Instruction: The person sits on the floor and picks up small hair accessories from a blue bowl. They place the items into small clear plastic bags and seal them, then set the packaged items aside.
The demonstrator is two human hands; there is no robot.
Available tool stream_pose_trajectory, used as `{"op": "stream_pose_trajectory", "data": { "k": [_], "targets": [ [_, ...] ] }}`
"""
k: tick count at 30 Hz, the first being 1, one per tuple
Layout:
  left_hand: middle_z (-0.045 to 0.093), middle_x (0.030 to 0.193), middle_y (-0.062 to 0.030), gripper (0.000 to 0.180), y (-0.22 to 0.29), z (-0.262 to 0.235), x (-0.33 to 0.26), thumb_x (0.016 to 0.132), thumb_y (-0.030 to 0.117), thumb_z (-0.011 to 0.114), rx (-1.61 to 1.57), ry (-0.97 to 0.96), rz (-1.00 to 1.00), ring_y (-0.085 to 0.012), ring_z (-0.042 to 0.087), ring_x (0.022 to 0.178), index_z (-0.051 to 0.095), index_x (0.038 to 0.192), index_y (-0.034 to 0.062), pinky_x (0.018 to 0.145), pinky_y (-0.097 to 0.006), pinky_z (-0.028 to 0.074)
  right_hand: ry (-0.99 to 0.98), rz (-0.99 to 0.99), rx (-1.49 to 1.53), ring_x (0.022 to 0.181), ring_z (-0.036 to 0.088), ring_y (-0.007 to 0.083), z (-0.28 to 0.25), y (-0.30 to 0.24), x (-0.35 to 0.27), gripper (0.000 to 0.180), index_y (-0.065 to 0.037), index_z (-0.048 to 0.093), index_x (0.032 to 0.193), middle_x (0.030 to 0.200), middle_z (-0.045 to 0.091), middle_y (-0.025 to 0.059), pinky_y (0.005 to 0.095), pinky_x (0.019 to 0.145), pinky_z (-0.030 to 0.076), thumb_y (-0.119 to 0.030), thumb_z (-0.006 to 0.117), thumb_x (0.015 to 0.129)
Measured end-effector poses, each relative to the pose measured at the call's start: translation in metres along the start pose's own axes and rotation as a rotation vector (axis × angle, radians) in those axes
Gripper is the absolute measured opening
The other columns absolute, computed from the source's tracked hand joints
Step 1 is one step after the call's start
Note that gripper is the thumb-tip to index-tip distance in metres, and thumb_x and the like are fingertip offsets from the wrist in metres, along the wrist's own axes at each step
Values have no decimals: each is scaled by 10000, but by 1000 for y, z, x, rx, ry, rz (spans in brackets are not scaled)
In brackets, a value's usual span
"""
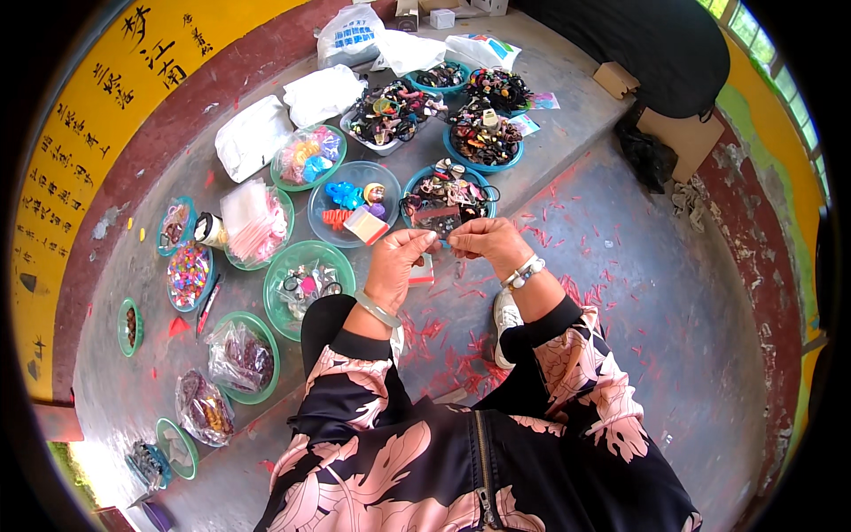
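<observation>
My left hand (pixel 398 268) and my right hand (pixel 497 245) are raised in front of me, fingertips pinched and close together. Between them stretches a small clear plastic bag (pixel 438 218) with a reddish strip. Directly behind it stands a blue bowl (pixel 488 189) of dark hair ties with small ornaments, partly seen through the bag. Left of my hands, a clear bowl (pixel 316 219) holds blue, orange and purple pieces and a white-and-red card (pixel 366 225). Below my left hand lies another white card with a red edge (pixel 422 269), partly hidden.
More bowls of hair ties (pixel 484 135) stand farther back, near white plastic bags (pixel 254 138). On the left are a green bowl (pixel 271 301), a stack of pink-edged clear bags (pixel 254 217), colourful beads (pixel 189 273) and a red pen (pixel 209 306). Red scraps (pixel 461 355) litter the floor.
</observation>
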State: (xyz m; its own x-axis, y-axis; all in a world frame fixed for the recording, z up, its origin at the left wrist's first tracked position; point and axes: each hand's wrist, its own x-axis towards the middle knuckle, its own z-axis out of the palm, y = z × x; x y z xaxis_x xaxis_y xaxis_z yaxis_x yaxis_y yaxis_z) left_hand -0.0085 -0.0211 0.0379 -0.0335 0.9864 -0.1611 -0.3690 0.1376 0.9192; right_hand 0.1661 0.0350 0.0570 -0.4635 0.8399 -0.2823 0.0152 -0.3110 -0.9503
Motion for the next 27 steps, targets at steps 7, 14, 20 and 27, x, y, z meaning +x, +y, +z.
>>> {"op": "stream_pose_trajectory", "data": {
  "k": [7,14,20,27],
  "targets": [
    [644,799,-35,163,-4,-1,3,817,189,609,-18,17,26,-72,564,707,628,871,37,610,-199,393,-3,14,27,618,590,128,1,5,1,123,6,660,804,709,640,64,240,581,468,-80,689,720],
    [635,795,-29,167,0,2,0,801,164,629,-25,-37,-17,-69,560,704,622,901,31,603,-199,402,20,-2,-37,620,587,135,3,-1,-1,111,6,654,789,694,627,61,252,600,468,-77,686,721],
    [631,769,-24,155,-3,1,2,794,155,638,-2,-54,-31,-69,556,682,628,875,24,586,-191,404,2,-24,-11,594,568,119,2,2,0,75,9,646,755,675,624,57,236,559,441,-41,680,711],
    [634,755,-26,156,-7,-1,3,802,167,631,19,-64,-19,-70,557,672,634,857,21,574,-194,405,-10,-28,-9,586,556,109,3,1,0,59,9,634,735,670,618,49,232,550,435,-23,676,707]
  ]
}}
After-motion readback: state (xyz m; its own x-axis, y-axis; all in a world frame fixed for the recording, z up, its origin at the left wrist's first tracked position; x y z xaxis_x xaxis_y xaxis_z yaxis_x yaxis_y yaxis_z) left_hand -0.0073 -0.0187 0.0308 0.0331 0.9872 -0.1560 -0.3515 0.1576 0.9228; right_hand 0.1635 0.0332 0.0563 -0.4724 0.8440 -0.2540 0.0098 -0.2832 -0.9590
